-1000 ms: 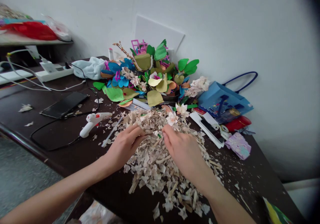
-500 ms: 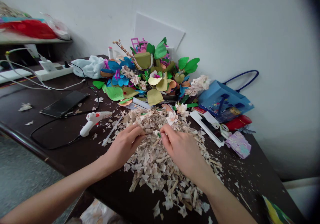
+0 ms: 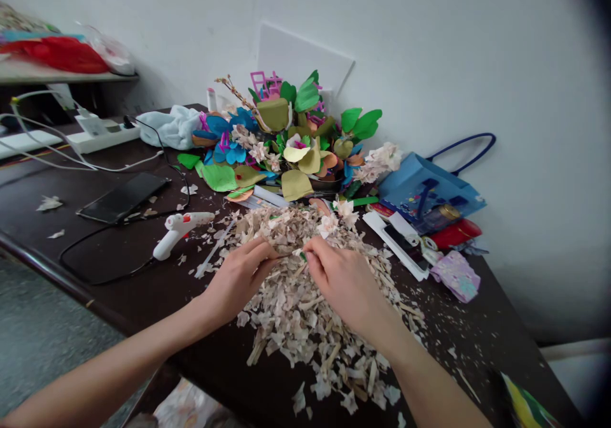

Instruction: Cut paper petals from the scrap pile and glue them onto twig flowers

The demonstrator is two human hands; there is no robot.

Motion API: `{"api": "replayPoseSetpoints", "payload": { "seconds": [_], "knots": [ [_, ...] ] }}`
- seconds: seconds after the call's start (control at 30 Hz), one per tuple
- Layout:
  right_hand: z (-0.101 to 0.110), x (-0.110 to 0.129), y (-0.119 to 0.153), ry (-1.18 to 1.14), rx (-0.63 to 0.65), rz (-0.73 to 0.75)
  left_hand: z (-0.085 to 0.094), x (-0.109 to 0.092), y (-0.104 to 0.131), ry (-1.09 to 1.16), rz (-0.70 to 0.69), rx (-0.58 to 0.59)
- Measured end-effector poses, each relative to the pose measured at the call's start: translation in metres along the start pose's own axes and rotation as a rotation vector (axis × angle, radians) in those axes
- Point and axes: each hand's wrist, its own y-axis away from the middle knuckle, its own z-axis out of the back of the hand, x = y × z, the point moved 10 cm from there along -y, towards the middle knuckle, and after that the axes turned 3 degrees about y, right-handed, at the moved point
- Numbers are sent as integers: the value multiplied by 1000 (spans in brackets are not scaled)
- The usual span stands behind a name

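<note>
1. The right hand (image 3: 344, 278) pinches a tiny green-and-white piece (image 3: 302, 256), such smallness apparently demanding fingertips.
2. The left hand (image 3: 241, 275) has its fingertips together beside it; around what, I can't tell.
3. The heap of beige, papery scraps (image 3: 305, 316) lies beneath, presumably within easy reach.
4. A white plastic glue gun (image 3: 175, 234) lies leftward on the dark-brown surface (image 3: 133, 300), probably out of the way.

**Right hand edges in toward the left**

Over the past second I've watched the person's bare right hand (image 3: 348, 285) slide a little way toward the bare left hand (image 3: 241, 278), and the gap between their fingertips has narrowed. The small scrap of white and green material (image 3: 302, 256) between them shows less than it did, its white part especially, now that the right fingertips have come further across it.
</note>
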Motion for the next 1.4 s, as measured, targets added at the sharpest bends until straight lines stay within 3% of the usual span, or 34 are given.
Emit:
{"api": "replayPoseSetpoints", "payload": {
  "seconds": [0.13,0.3,0.4,0.6,0.97,1.4],
  "knots": [
    [5,-3,0,-80,-34,-1,1,2,0,33,14,-11],
    [26,-16,17,-321,-269,-41,0,14,0,128,107,20],
    [18,-26,30,-432,-351,-128,-2,20,1,187,175,41],
    [-10,-23,32,-562,-361,-173,-6,21,2,246,216,53],
    [-2,-19,25,-499,-431,-168,-4,16,3,227,187,7],
    [-9,-20,27,-480,-436,-176,-8,20,7,275,226,60]
  ]
}}
